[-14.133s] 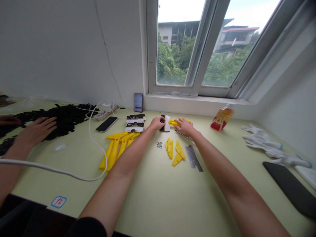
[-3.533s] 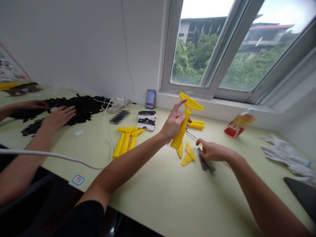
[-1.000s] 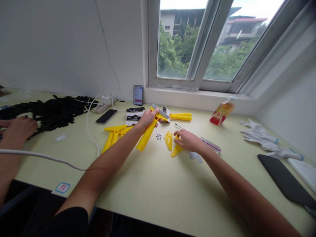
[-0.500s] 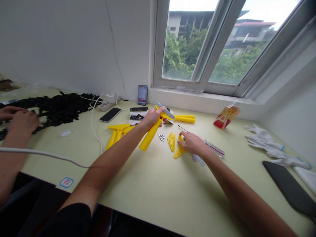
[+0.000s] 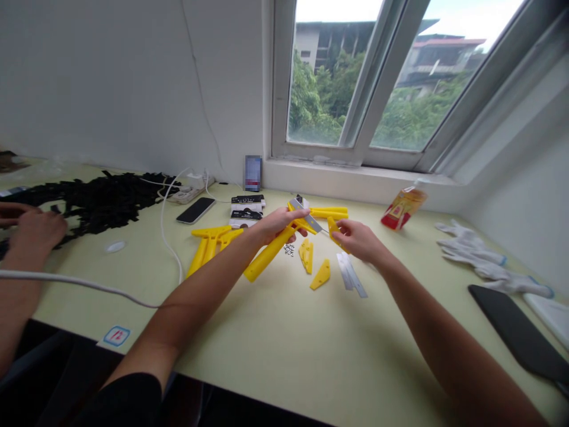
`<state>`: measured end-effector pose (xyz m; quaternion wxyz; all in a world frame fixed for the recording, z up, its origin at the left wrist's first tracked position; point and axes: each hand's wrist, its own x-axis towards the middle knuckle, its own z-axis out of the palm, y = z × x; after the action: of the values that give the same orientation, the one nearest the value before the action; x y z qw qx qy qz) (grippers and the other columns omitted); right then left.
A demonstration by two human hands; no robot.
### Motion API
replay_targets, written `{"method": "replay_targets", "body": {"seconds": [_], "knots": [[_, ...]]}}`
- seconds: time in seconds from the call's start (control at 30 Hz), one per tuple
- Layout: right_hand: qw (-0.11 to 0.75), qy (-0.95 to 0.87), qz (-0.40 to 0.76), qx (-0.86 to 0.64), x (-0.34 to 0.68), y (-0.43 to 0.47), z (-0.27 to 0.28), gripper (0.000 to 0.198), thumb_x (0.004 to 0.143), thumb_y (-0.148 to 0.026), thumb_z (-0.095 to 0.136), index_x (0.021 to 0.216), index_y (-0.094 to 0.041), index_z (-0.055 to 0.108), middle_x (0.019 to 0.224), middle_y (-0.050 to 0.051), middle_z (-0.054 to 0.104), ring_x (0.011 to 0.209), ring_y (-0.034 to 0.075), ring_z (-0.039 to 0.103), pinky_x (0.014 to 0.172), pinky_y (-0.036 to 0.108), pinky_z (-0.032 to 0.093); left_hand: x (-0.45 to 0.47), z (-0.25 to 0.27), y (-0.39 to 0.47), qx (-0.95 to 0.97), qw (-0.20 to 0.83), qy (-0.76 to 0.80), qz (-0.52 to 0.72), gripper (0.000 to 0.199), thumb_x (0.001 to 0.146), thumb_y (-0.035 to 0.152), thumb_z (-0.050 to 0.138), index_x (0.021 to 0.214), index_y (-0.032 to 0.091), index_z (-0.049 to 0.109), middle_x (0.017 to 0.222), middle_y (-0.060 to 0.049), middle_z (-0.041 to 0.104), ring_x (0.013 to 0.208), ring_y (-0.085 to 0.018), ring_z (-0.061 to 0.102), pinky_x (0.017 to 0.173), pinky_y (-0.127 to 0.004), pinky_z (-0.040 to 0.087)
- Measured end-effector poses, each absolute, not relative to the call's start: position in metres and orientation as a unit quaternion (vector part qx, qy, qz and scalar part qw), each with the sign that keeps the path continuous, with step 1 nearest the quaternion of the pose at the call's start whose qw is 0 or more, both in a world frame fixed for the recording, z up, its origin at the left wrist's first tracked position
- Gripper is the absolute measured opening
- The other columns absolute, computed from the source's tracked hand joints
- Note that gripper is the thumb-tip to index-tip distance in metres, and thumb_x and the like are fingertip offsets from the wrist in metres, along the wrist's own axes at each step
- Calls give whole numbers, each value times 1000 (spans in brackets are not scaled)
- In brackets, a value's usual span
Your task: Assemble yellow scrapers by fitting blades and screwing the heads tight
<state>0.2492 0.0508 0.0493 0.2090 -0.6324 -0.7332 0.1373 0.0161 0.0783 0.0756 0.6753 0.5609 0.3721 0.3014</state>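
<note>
My left hand (image 5: 280,224) is wrapped around a yellow scraper handle (image 5: 268,256), which slants down toward me. A flat metal blade (image 5: 315,225) lies along its head, under my thumb. Just right of the blade, my right hand (image 5: 361,240) pinches a yellow plastic plate (image 5: 334,228) between thumb and fingers. A thin rod shows between the blade and this plate; its other end is hidden. Below, on the table, are more yellow plates (image 5: 320,275), a small pile of metal fasteners (image 5: 289,250) and loose metal blades (image 5: 351,276).
Yellow scraper handles (image 5: 202,256) lie left of my forearm, others (image 5: 331,212) behind my hands. Black-and-white packaging (image 5: 246,209), a phone (image 5: 196,210), a bottle (image 5: 402,207) and white gloves (image 5: 473,255) surround them. At far left, a co-worker's hands (image 5: 40,228) are beside black strips (image 5: 111,201).
My right hand has lifted a yellow plate off the table and brought it up beside the blade. My left hand has shifted slightly, still gripping the scraper handle.
</note>
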Motion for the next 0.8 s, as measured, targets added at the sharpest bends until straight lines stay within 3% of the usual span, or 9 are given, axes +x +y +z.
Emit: {"method": "replay_targets", "body": {"seconds": [0.07, 0.23, 0.4, 0.63, 0.8], "knots": [[270, -723, 182, -608, 257, 50, 59, 17, 82, -35, 56, 81, -19, 60, 77, 4, 67, 65, 16, 62, 56, 26, 44, 16, 72, 79, 555, 695, 375, 262, 27, 86, 37, 60, 96, 13, 57, 68, -8, 68, 38, -8, 49, 38, -20, 39], [327, -680, 316, -575, 268, 45, 72, 30, 89, -44, 51, 107, -20, 51, 78, 3, 67, 50, 13, 60, 48, 25, 46, 18, 65, 79, 534, 741, 357, 194, 24, 81, 36, 61, 90, 14, 56, 75, -9, 69, 41, -10, 51, 42, -23, 41], [325, -720, 244, -562, 269, 45, 72, 29, 93, -44, 46, 107, -20, 53, 70, -1, 63, 48, 9, 47, 45, 21, 37, 24, 63, 75, 509, 756, 366, 189, 22, 80, 36, 58, 82, 15, 54, 71, -6, 65, 40, -9, 49, 43, -24, 40], [289, -744, 242, -551, 269, 40, 78, 37, 92, -50, 45, 111, -21, 56, 75, 0, 67, 51, 11, 49, 48, 24, 37, 28, 63, 70, 522, 750, 365, 181, 17, 79, 31, 60, 78, 16, 52, 58, 0, 53, 43, -9, 46, 41, -19, 36], [251, -762, 234, -550, 272, 36, 83, 28, 92, -42, 44, 103, -19, 57, 80, 3, 68, 56, 12, 53, 54, 25, 42, 28, 63, 68, 522, 759, 356, 158, 16, 77, 28, 53, 78, 13, 56, 60, -1, 50, 48, -10, 47, 42, -20, 42]]}}
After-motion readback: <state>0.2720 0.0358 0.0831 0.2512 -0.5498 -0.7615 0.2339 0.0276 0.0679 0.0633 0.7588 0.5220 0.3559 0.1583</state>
